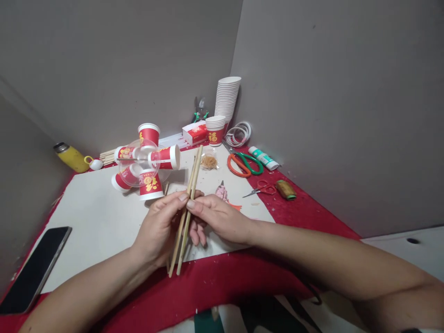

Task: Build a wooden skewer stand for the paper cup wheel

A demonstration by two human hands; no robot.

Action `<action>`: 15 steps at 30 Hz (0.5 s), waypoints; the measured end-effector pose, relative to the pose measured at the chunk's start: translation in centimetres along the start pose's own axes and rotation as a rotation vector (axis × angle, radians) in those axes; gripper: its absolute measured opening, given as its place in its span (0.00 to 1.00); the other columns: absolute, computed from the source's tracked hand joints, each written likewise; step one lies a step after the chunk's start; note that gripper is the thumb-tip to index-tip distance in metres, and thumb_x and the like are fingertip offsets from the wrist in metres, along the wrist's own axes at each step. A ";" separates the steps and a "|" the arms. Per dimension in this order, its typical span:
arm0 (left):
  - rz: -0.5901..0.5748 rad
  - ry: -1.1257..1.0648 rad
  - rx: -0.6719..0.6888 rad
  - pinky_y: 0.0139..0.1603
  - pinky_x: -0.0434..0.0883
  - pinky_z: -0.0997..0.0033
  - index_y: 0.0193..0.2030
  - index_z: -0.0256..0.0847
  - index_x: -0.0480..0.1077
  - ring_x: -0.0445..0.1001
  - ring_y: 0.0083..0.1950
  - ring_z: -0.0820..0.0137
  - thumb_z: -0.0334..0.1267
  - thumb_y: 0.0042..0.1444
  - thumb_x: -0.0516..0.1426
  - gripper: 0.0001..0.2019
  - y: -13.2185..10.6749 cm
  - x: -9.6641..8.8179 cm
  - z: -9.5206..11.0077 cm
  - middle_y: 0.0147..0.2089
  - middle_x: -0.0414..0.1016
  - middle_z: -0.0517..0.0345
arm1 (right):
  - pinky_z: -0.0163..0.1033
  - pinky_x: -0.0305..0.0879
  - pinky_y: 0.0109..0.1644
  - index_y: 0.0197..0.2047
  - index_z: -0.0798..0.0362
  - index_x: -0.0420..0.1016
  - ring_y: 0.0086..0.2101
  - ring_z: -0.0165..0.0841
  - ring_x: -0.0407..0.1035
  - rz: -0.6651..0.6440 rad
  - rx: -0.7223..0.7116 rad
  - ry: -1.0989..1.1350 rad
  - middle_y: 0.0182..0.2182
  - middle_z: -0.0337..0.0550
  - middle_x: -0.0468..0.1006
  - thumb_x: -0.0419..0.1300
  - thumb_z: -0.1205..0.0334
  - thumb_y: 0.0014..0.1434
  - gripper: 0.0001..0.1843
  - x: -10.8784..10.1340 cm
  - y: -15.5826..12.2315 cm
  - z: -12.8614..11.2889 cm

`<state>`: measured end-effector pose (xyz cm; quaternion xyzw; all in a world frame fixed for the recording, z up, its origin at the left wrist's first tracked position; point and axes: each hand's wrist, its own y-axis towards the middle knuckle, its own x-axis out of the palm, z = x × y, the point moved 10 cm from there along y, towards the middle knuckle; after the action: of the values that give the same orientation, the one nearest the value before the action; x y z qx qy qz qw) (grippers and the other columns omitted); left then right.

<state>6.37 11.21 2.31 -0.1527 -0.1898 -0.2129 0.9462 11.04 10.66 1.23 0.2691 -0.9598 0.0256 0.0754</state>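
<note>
Chopsticks (196, 173), wooden, several: pinched by the fingers (176, 202) of left hand (156, 224) and right hand (224, 219). Paper cups (151, 184), red: set around a clear plastic disc (141, 151), beyond.

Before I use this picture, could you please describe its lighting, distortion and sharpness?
Head view: dim, soft light on the grey walls; phone stretched near the left edge, perhaps lens distortion; wooden sticks fairly sharp, print on the green-white roll illegible.

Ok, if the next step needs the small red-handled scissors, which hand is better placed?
Probably the right hand: the scissors lie on its side, nearer it than the left hand. Both hands hold the wooden sticks, though.
</note>
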 end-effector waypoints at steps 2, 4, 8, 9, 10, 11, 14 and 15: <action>0.024 0.018 0.010 0.23 0.70 0.75 0.37 0.33 0.77 0.73 0.22 0.71 0.39 0.54 0.62 0.09 -0.1 -0.1 0.3 0.23 0.74 0.57 | 0.29 0.62 0.20 0.27 0.57 0.67 0.15 0.23 0.65 0.002 -0.005 -0.006 0.16 0.38 0.73 0.51 0.31 0.59 0.33 0.0 0.0 -0.1; 0.017 0.056 0.009 0.24 0.71 0.74 0.36 0.32 0.77 0.74 0.23 0.70 0.39 0.55 0.62 0.10 -0.2 0.2 0.4 0.22 0.74 0.55 | 0.29 0.62 0.19 0.27 0.56 0.67 0.15 0.24 0.64 0.011 -0.010 -0.017 0.15 0.37 0.72 0.52 0.31 0.58 0.32 0.0 0.1 -0.1; -0.044 0.158 -0.006 0.27 0.72 0.71 0.43 0.30 0.77 0.76 0.24 0.67 0.42 0.60 0.59 0.14 -0.4 0.9 0.4 0.21 0.74 0.54 | 0.28 0.60 0.19 0.23 0.56 0.66 0.15 0.23 0.63 0.015 -0.024 -0.137 0.14 0.36 0.69 0.53 0.37 0.62 0.30 -0.1 0.0 -0.5; -0.042 0.185 0.001 0.27 0.73 0.71 0.44 0.30 0.77 0.76 0.25 0.67 0.42 0.60 0.59 0.15 -0.4 0.8 0.4 0.20 0.74 0.54 | 0.28 0.60 0.19 0.22 0.56 0.66 0.15 0.23 0.62 0.016 -0.027 -0.187 0.14 0.36 0.69 0.53 0.39 0.63 0.30 -0.1 0.0 -0.7; -0.040 0.208 0.008 0.28 0.73 0.70 0.45 0.30 0.77 0.76 0.25 0.66 0.42 0.59 0.60 0.15 -0.4 0.7 0.4 0.21 0.74 0.54 | 0.28 0.60 0.19 0.21 0.56 0.66 0.15 0.23 0.62 0.017 -0.028 -0.238 0.14 0.36 0.68 0.52 0.42 0.65 0.30 -0.1 -0.1 -0.8; -0.038 0.224 0.014 0.29 0.73 0.70 0.45 0.31 0.76 0.76 0.26 0.67 0.42 0.59 0.60 0.15 -0.3 0.5 0.4 0.21 0.75 0.54 | 0.28 0.60 0.20 0.20 0.56 0.66 0.16 0.23 0.62 0.015 -0.028 -0.281 0.15 0.37 0.68 0.51 0.44 0.66 0.30 0.0 -0.2 -1.0; -0.001 0.232 0.055 0.33 0.75 0.70 0.45 0.34 0.77 0.77 0.29 0.68 0.42 0.58 0.61 0.14 -0.1 -0.3 1.2 0.29 0.79 0.52 | 0.29 0.61 0.22 0.24 0.57 0.68 0.17 0.23 0.63 -0.039 -0.054 -0.360 0.17 0.36 0.68 0.50 0.52 0.68 0.24 0.4 -0.7 -2.2; 0.032 0.224 0.092 0.35 0.76 0.71 0.43 0.34 0.77 0.78 0.32 0.68 0.42 0.58 0.61 0.13 -0.1 -0.8 2.0 0.33 0.80 0.51 | 0.29 0.62 0.23 0.27 0.57 0.70 0.19 0.24 0.64 -0.069 -0.089 -0.395 0.19 0.35 0.69 0.51 0.55 0.67 0.20 0.5 -0.9 -3.1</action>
<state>5.11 12.10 3.76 -0.0877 -0.0900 -0.2044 0.9708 11.50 9.94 4.35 0.2979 -0.9464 -0.0728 -0.1015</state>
